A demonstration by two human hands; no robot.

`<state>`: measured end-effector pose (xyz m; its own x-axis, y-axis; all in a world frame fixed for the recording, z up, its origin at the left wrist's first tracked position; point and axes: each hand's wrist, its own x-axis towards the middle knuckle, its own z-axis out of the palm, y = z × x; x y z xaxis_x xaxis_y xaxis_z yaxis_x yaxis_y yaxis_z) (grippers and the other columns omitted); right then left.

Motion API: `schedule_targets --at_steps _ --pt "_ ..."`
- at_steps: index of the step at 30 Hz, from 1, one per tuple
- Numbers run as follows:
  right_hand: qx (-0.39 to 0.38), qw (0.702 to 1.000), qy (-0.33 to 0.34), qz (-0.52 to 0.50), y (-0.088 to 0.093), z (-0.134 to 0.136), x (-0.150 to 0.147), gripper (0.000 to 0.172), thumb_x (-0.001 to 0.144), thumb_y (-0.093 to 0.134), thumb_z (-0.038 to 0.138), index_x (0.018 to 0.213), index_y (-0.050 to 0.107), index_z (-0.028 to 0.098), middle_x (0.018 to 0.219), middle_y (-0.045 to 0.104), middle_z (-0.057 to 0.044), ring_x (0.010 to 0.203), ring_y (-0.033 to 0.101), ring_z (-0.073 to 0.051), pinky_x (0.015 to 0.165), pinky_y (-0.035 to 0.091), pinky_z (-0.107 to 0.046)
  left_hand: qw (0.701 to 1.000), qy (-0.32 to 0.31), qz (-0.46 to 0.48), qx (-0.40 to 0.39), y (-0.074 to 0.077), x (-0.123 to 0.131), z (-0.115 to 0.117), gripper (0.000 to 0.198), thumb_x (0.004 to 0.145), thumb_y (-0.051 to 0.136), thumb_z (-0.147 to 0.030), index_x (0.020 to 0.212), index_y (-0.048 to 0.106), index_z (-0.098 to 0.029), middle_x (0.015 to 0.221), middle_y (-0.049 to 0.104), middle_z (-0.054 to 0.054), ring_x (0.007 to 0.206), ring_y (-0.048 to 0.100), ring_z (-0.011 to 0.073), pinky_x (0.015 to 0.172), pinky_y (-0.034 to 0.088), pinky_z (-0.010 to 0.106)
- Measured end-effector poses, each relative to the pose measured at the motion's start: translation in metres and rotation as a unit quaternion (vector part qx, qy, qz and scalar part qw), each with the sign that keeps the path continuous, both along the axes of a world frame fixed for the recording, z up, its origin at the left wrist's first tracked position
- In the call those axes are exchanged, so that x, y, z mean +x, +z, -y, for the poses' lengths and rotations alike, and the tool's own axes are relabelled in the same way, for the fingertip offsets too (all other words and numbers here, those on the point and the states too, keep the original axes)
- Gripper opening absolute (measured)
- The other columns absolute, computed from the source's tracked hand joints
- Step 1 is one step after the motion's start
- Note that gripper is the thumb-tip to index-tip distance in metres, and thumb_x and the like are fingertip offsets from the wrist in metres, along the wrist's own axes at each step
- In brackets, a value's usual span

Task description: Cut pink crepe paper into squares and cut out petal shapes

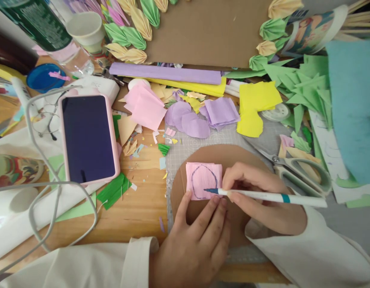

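Note:
A pink paper square (204,175) with a dark rounded outline drawn on it lies on a round piece of brown cardboard (229,154). My left hand (199,236) rests on the cardboard with its fingers spread, fingertips on the lower edge of the pink square. In my right hand (263,192) is a white marker (259,195) with a teal band, pinched between thumb and fingers. Its dark blue tip is over the lower right part of the outline; whether it touches the paper cannot be told.
Scissors (301,168) lie right of the cardboard. Behind are purple ovals (187,120), yellow paper (253,104) and pink squares (147,106). A phone (88,138) and a looping cable (57,183) lie left. A bottle (38,24) and paper cup (86,32) stand back left.

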<state>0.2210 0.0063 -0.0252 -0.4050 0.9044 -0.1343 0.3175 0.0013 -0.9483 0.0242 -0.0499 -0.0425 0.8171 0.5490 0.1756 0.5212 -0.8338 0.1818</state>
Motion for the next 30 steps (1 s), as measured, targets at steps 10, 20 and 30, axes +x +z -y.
schedule_targets --at_steps 10,20,30 --pt "0.005 0.998 -0.009 -0.060 0.005 0.002 0.001 0.015 0.087 0.057 0.013 0.088 0.052 0.027 0.080 0.054 0.001 0.081 0.060 -0.017 0.084 0.053 -0.033 1.000 -0.018 0.002 0.010 -0.002 -0.001 -0.001 0.040 0.095 0.047 -0.030 0.128 0.058 -0.010 0.135 0.059 0.011 0.128 0.047 0.0307 0.116 0.007 0.058" --pt "0.103 0.993 -0.054 0.027 -0.008 0.007 -0.008 0.034 0.084 0.061 0.014 0.064 0.036 0.021 0.058 0.047 0.006 0.079 0.069 -0.014 0.080 0.057 -0.024 1.000 -0.026 0.004 0.002 -0.003 -0.001 -0.001 0.034 0.095 0.047 -0.028 0.122 0.061 -0.013 0.129 0.064 0.007 0.123 0.051 0.0300 0.116 0.006 0.059" --pt "0.101 0.991 -0.054 0.076 -0.006 0.008 -0.005 0.034 0.085 0.057 0.013 0.062 0.033 0.022 0.064 0.060 0.004 0.070 0.069 -0.014 0.064 0.055 -0.022 1.000 -0.022 -0.013 0.005 0.000 -0.001 -0.002 0.036 0.096 0.045 -0.029 0.125 0.059 -0.013 0.133 0.061 0.008 0.126 0.048 0.0293 0.117 0.005 0.059"
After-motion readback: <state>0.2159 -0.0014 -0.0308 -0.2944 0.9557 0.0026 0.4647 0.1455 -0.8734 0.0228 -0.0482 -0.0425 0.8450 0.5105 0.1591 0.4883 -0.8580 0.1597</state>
